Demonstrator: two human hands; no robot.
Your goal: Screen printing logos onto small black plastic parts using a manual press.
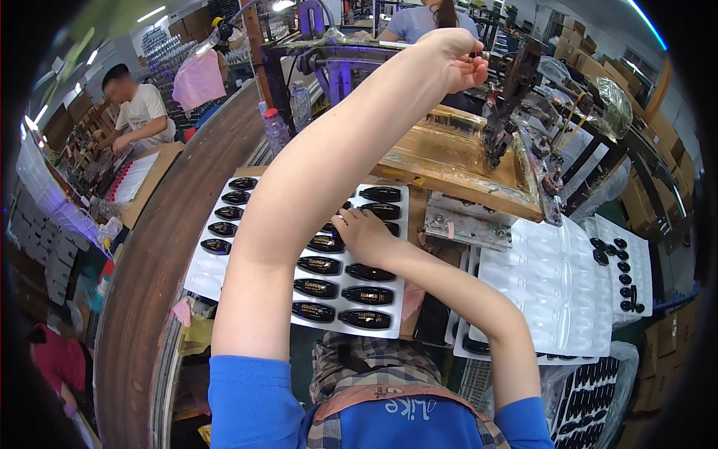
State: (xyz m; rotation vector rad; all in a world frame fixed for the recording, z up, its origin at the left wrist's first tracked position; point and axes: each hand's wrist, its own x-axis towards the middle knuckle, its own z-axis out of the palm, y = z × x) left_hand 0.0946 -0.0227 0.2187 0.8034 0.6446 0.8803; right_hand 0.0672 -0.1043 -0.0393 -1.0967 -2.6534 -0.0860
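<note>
Noted from my remote seat: my left arm crossed the picture from the lower edge up to the top, and the left hand (462, 61) was raised high, fingers curled in against something at the machine's upper part; I could not tell what it gripped.

The right hand (364, 232) lay on the white tray (200, 273) in front of me, fingers bent down and touching a black oval piece (327, 243) in the tray's middle rows. Whether it pinched the piece or only pressed on it, I could not tell.

The tray held black oval pieces in rows, two columns at its left side and more at its right, under and beside my arm.

Behind the tray stood a wooden screen frame (456, 161), stained yellow, with a dark metal arm (508, 112) hanging over it.

To the right lay a stack of empty clear trays (553, 284), and beyond it a white tray with small black caps (624, 277).

Two clear bottles (288, 116) stood near the machine's left side. A person in a white shirt (142, 112) worked at a bench far left.
</note>
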